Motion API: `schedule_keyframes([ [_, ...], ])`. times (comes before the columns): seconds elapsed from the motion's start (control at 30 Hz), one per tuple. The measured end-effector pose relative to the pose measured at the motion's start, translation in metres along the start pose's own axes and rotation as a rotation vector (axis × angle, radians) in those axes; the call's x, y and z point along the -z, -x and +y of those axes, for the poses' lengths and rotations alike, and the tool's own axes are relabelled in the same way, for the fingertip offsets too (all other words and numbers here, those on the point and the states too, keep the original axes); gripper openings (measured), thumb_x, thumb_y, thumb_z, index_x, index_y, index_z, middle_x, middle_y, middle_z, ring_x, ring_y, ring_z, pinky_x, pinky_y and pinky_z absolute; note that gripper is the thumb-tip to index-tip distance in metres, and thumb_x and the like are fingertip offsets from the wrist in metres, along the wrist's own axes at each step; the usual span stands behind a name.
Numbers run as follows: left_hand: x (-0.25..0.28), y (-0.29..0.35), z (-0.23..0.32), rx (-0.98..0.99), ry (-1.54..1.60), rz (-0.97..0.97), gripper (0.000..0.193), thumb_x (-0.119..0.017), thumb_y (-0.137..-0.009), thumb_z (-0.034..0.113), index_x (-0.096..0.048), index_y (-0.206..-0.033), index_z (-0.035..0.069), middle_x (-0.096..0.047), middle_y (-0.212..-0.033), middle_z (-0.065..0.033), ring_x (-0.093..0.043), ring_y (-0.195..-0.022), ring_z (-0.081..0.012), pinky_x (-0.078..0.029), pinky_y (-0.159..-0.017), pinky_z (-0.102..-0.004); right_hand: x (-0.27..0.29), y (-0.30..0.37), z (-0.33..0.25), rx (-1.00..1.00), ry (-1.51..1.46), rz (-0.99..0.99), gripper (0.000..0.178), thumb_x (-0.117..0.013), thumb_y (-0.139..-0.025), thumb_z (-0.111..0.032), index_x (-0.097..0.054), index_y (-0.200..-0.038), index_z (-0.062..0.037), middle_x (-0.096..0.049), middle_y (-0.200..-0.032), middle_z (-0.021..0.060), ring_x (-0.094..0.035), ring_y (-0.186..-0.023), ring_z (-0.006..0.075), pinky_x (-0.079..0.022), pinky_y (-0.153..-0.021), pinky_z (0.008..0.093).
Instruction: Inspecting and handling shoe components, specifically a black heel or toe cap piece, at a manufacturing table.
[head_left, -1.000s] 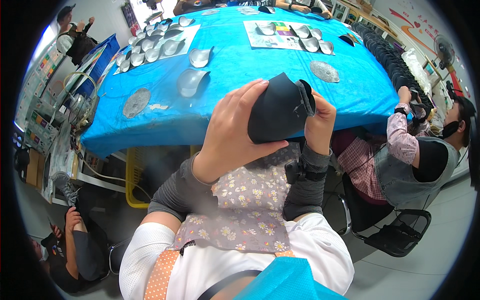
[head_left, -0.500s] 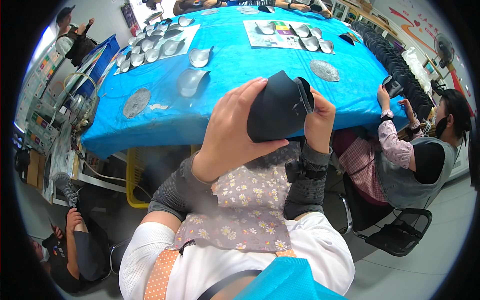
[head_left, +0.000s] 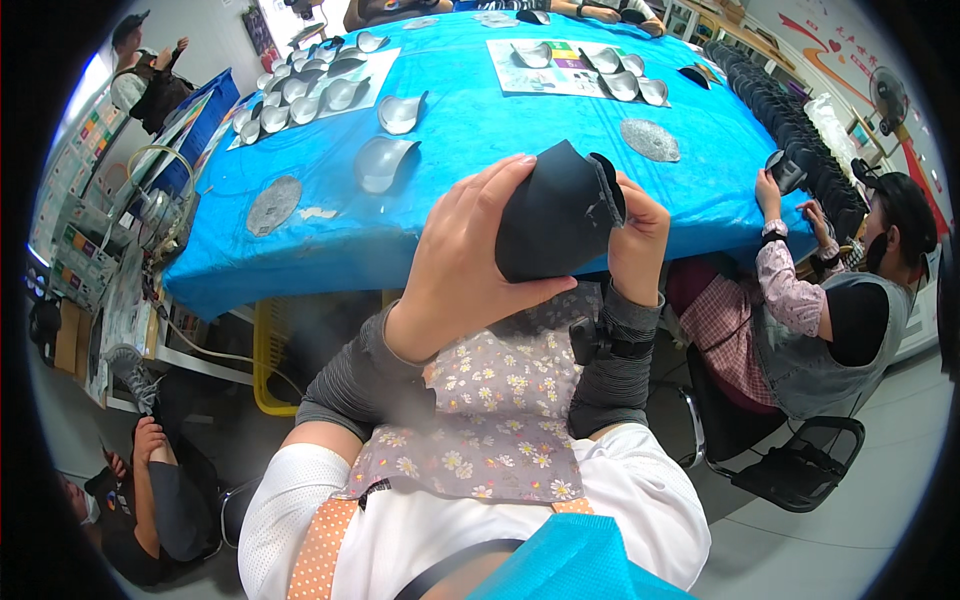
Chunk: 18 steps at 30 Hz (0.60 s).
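Note:
A black, smooth, cupped shell [head_left: 553,215] is held up in front of me, just beyond my apron and over the near edge of the table. My left hand [head_left: 465,250] is wrapped around its left side, thumb along the bottom and fingers over the top. At its right edge, which looks rough and greyish, my right hand [head_left: 638,235] grips it; several of those fingertips are hidden behind the shell. Past it on the table lie silvery curved shells, the closest being one [head_left: 384,165] left of my hands and another [head_left: 402,113] behind that.
A blue cloth covers the table [head_left: 460,130]. Grey oval pads lie left [head_left: 273,206] and right [head_left: 650,140]. More shells rest on a sheet [head_left: 372,88]. A co-worker [head_left: 840,320] sits at the right, holding a dark piece. Under the table stands a yellow crate [head_left: 270,350].
My hands and the black shell stay almost in place; the shell's right edge has turned very slightly. The co-worker on the right has shifted their head.

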<state>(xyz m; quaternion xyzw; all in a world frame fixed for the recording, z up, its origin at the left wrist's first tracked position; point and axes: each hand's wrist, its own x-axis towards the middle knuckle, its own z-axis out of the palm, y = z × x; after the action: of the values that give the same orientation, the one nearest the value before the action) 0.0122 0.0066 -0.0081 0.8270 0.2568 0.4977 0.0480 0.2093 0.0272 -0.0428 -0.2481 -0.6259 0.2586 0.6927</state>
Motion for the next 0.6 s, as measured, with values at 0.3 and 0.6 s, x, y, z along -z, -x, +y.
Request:
schedule_keyframes([
  [0.3,-0.0004,0.0006,-0.0035,-0.01,-0.04,-0.003,0.097,-0.088,-0.052,0.025,-0.036,-0.132,0.007,-0.051,-0.121,-0.0146,-0.053,-0.106,-0.0324,-0.043,-0.089,-0.0406,0.0025,-0.0007,0.0055,0.033,0.073,-0.034,0.015,-0.067,-0.072,0.007,-0.065,-0.087,0.0036,-0.065,-0.086,0.0077,-0.058,-0.085,0.0189,-0.044,-0.083,0.031],
  [0.6,-0.0028,0.0026,-0.0062,0.004,0.008,0.002,0.097,-0.088,-0.053,0.024,-0.035,-0.132,0.007,-0.051,-0.12,-0.0149,-0.054,-0.105,-0.0314,-0.044,-0.088,-0.0399,-0.0014,-0.0002,0.0078,0.071,0.114,0.015,0.016,-0.065,-0.072,0.009,-0.064,-0.087,0.0036,-0.064,-0.084,0.0069,-0.057,-0.083,0.0177,-0.043,-0.085,0.0322],
])
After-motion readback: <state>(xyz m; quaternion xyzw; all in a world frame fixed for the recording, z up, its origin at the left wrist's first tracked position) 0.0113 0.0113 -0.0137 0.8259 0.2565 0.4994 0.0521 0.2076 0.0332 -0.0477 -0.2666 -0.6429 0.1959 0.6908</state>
